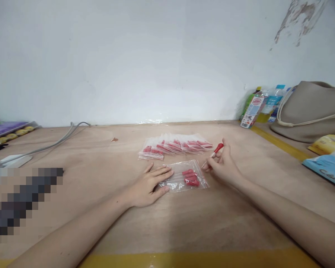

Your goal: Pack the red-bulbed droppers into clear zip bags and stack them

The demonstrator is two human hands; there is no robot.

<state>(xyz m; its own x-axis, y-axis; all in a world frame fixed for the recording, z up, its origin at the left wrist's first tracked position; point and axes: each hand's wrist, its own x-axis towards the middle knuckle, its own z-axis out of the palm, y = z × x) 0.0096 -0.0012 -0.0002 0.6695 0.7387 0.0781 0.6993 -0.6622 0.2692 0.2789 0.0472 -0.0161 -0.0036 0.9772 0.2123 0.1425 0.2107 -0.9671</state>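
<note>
My left hand (150, 185) lies flat with fingers spread, pressing the left part of a clear zip bag (174, 187) onto the table. Inside that bag are several droppers (191, 178) with red rubber bulbs pointing right. My right hand (222, 163) pinches another dropper (218, 149), a thin clear tube with a red bulb, just off the bag's right end. Its bulb points up and right, its tube down toward the bag's mouth. Behind the bag, a row of overlapping filled zip bags (174, 144) with red bulbs inside lies on the table.
Drink bottles (273, 98), a carton (252, 111) and a grey-brown bag (309, 111) stand at the back right. Blue and yellow packets (328, 163) lie at the right edge. A grey cable (56, 143) and a purple-yellow pack (11, 130) are on the left. A white wall (156, 63) closes the back.
</note>
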